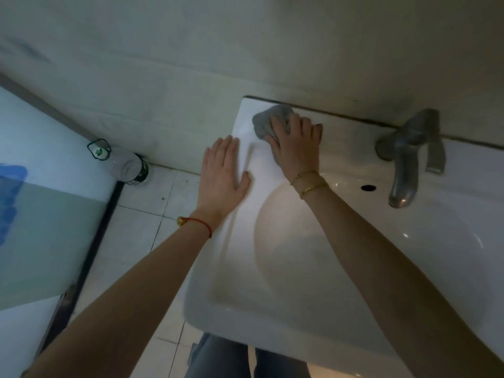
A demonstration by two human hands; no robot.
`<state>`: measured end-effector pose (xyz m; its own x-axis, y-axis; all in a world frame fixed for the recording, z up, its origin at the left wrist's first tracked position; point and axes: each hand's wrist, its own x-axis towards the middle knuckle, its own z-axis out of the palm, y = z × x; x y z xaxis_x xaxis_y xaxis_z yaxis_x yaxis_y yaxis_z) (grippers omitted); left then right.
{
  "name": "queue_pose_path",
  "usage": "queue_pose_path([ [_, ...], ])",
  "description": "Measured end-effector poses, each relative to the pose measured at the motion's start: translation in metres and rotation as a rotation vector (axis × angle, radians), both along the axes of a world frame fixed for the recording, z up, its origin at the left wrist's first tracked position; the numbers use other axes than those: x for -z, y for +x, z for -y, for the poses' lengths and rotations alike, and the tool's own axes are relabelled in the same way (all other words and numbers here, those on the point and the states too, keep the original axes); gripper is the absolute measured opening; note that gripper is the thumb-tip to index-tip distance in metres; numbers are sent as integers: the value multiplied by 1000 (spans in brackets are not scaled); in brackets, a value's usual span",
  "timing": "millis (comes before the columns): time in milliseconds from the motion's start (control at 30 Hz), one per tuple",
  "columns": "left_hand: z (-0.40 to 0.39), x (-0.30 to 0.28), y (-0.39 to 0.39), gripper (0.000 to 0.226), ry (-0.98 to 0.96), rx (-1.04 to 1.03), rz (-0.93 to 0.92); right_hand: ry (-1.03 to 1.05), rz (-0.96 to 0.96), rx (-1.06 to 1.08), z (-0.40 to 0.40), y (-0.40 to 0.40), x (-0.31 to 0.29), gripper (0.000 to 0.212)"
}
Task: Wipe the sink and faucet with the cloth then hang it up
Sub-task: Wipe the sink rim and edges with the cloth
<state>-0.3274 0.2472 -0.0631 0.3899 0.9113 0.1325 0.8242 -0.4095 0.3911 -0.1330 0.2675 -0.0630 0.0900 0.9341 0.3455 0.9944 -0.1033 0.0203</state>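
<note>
A white ceramic sink [409, 282] fills the right half of the head view, mounted against the wall. My right hand [296, 145] presses a crumpled grey cloth [266, 121] onto the sink's back-left corner, next to the wall. My left hand [222, 173] lies flat with fingers spread on the sink's left rim, holding nothing. A grey metal faucet [406, 165] stands at the back right of the sink, its spout over the basin, apart from both hands.
A small overflow hole [368, 187] sits left of the faucet spout. On the tiled floor [147, 222] by the wall lies a clear plastic bottle [128, 165] with a green label. A glass door panel with a dark frame [90, 249] runs along the left.
</note>
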Motion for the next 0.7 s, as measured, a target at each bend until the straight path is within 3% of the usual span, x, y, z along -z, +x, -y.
queue_pose_path([
  [100,2,5,0,66,-6,2,11,8,15,-22,12,35,17,41],
  [200,2,5,2,64,-7,-12,35,45,-48,217,38,74,19,44],
  [300,4,4,3,64,-7,-24,46,96,-78,363,34,59,22,40],
  [467,2,6,2,65,1,-20,28,84,-91,7,-10,4,24,36],
  [567,2,5,1,64,-2,-18,27,77,-15,-118,-1,31,22,37],
  [700,3,4,3,63,-2,-19,39,113,-92,205,52,87,24,39],
])
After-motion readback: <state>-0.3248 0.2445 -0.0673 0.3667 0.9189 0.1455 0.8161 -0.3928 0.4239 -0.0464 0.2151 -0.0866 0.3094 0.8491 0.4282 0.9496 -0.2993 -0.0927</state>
